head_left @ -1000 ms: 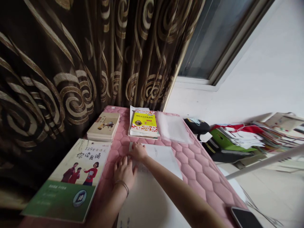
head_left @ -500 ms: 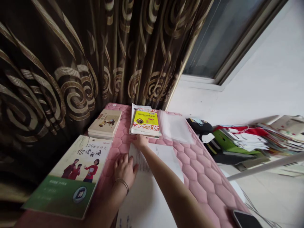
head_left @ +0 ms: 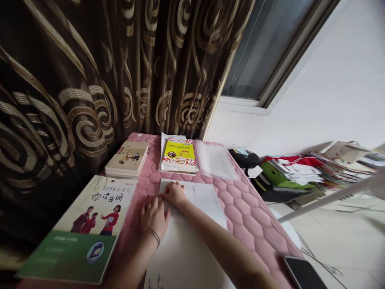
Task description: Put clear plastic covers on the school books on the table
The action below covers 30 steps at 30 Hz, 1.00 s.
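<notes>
A large white paper point(head_left: 192, 241) with faint print lies lengthwise in front of me on the pink quilted table cover. My left hand point(head_left: 155, 216) rests palm down at its left edge, fingers stretched and a little apart, with thin bangles on the wrist. My right hand point(head_left: 174, 194) crosses over the paper to the upper left edge. Its fingers are curled and pressed together on that edge, close to the left fingertips. The thumb and the exact hold are partly hidden.
Left lie a green-and-white book point(head_left: 78, 233) and a stack of beige books point(head_left: 128, 158). Beyond the paper are a yellow-covered book point(head_left: 180, 150) and clear plastic sleeves point(head_left: 216, 160). A phone point(head_left: 303, 273) lies at the right edge. Patterned curtains point(head_left: 99, 80) hang behind.
My right hand has come back from near the yellow-covered book to the paper's upper left edge, beside my left hand. The left hand stays nearly in place. The view has shifted slightly.
</notes>
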Each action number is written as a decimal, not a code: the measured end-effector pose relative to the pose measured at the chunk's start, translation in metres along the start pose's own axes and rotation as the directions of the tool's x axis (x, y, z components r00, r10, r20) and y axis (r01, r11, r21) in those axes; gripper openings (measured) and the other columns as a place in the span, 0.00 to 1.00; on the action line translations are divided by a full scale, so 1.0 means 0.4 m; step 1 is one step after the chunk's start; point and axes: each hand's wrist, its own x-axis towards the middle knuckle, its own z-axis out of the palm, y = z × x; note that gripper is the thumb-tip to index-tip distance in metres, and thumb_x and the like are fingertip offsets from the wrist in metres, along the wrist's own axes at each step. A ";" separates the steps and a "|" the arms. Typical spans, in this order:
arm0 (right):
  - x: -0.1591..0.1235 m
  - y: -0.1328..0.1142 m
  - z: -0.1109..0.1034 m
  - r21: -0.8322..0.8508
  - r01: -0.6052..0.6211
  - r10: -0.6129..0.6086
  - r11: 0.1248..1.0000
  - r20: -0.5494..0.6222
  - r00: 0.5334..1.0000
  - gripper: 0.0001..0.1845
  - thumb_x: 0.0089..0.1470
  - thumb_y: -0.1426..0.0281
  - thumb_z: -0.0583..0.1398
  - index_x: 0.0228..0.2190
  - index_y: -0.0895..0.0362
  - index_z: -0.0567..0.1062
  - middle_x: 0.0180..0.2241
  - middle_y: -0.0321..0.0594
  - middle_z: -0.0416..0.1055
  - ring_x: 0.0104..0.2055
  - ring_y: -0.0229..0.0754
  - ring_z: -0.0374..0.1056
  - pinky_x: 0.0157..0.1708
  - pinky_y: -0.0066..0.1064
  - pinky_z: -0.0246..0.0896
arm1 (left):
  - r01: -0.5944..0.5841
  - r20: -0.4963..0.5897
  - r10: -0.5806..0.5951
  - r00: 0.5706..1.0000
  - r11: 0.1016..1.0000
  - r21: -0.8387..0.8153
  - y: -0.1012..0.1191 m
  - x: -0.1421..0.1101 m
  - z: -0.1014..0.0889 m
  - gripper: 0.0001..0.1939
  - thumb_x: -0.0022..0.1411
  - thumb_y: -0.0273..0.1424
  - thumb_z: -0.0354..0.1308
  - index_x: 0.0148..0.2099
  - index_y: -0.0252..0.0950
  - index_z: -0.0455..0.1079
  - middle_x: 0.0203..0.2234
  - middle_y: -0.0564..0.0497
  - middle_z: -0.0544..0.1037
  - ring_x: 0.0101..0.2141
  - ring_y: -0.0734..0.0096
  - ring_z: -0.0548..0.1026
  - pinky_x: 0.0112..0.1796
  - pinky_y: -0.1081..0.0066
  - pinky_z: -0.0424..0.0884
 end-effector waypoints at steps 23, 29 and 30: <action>-0.068 0.028 0.004 -0.027 0.198 -0.199 0.980 -0.049 0.979 0.21 0.59 0.67 0.54 0.54 0.51 0.69 0.58 0.44 0.64 0.58 0.47 0.59 0.54 0.38 0.56 | 0.004 0.002 -0.004 1.000 0.999 0.034 -0.014 0.006 0.016 0.22 0.65 0.40 0.45 0.57 0.42 0.68 0.58 0.45 0.68 0.53 0.55 0.67 0.52 0.56 0.60; -0.260 0.231 -0.054 -0.024 0.158 -0.159 0.987 -0.025 0.987 0.24 0.63 0.67 0.48 0.58 0.57 0.65 0.62 0.47 0.57 0.64 0.48 0.53 0.63 0.44 0.46 | -0.005 -0.018 0.005 1.000 0.999 0.046 -0.008 0.003 0.007 0.22 0.66 0.41 0.44 0.58 0.42 0.66 0.58 0.45 0.67 0.54 0.55 0.67 0.52 0.56 0.61; -0.286 0.259 -0.068 -0.028 0.096 -0.097 0.995 -0.035 0.995 0.25 0.63 0.66 0.48 0.58 0.57 0.65 0.63 0.46 0.57 0.65 0.48 0.52 0.64 0.45 0.45 | -0.004 -0.020 0.005 1.000 0.999 0.053 -0.006 0.002 0.006 0.22 0.66 0.41 0.44 0.58 0.42 0.66 0.58 0.44 0.67 0.54 0.54 0.67 0.53 0.54 0.61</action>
